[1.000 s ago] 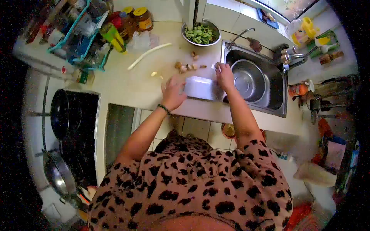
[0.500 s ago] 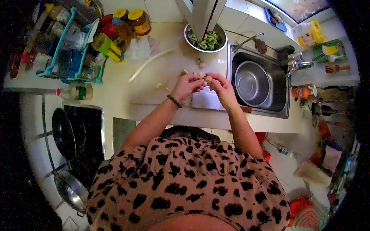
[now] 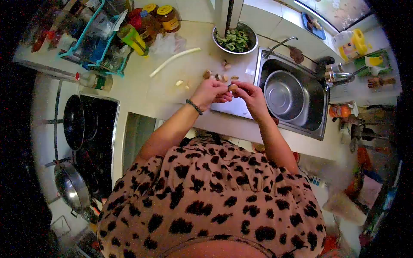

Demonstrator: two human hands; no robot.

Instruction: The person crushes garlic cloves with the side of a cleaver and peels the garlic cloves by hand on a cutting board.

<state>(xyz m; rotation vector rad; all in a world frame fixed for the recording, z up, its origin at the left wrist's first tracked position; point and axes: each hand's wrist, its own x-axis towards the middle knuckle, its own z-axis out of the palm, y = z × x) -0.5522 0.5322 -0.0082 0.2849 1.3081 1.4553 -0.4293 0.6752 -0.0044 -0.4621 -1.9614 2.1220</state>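
A: anything held rn?

B: yep, a small garlic-like piece, brown-skinned, is pinched between the fingers of the left hand and the right hand, near the far edge of the cleaver blade on the table.

A: any brands to be read?

B: nah. Labels can be spotted on the yellow-lidded jar and the yellow jug, but the print's too blurry to be made out.

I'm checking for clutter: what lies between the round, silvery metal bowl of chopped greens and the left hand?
The head view shows small brownish pieces on the pale counter between bowl and left hand.
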